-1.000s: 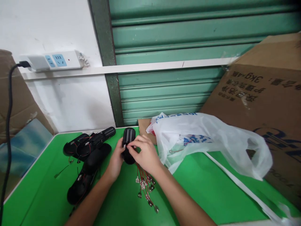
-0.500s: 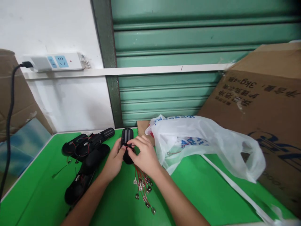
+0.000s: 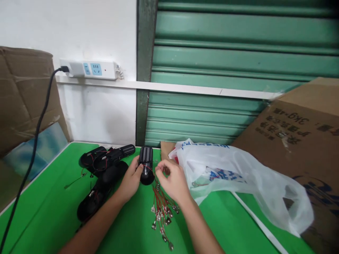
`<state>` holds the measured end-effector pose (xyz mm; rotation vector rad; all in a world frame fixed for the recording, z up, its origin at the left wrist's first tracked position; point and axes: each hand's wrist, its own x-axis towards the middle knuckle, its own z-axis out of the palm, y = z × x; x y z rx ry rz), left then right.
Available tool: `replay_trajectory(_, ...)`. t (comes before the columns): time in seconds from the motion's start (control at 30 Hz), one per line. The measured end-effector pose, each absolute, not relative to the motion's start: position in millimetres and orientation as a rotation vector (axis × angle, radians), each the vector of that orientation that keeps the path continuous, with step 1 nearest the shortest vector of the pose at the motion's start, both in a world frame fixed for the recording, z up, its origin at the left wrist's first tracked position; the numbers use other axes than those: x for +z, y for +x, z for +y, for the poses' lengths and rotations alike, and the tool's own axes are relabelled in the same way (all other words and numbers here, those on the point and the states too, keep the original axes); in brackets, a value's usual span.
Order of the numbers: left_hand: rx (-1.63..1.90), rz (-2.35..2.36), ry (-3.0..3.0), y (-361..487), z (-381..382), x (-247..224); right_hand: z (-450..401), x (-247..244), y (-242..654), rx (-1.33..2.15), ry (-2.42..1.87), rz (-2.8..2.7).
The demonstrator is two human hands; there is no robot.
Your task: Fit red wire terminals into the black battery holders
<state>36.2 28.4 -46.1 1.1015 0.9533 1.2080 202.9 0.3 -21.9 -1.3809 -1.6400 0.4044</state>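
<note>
My left hand (image 3: pixel 133 179) grips the left side of a black plastic housing (image 3: pixel 146 175), rounded at its near end and ribbed at its far end. The thumb presses on it where a thin red wire (image 3: pixel 148 167) crosses. Just to the right, my right hand (image 3: pixel 171 176) is closed in a pinch, its fingertips close to the wire's right end. Whatever is between those fingertips is too small to make out. Below lies a bundle of red wires (image 3: pixel 160 201) with small metal contact plates at their ends.
Several similar black housings (image 3: pixel 106 169) with loose wires lie piled on the left of the green table (image 3: pixel 53 211). A white plastic bag (image 3: pixel 225 165) lies on the right, in front of a large cardboard box (image 3: pixel 296 141). A power strip (image 3: pixel 90 68) hangs on the wall behind, with a black cable plugged in.
My right hand has drawn off the housing to the right, uncovering its near end and the red wire. My left hand keeps its hold. The view has turned left.
</note>
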Motion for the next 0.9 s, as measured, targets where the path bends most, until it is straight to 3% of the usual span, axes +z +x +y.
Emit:
replay_trajectory(0.4, 1.35, 0.983, 0.917, 30.6, 38.1, -53.2, -2.1, -27.8, 207.8, 1.322, -1.265, -1.491)
replay_trajectory(0.9, 1.269, 1.026, 1.069, 32.7, 30.2, -51.8, 1.3, -22.0, 210.5, 0.873, -1.099, -1.403)
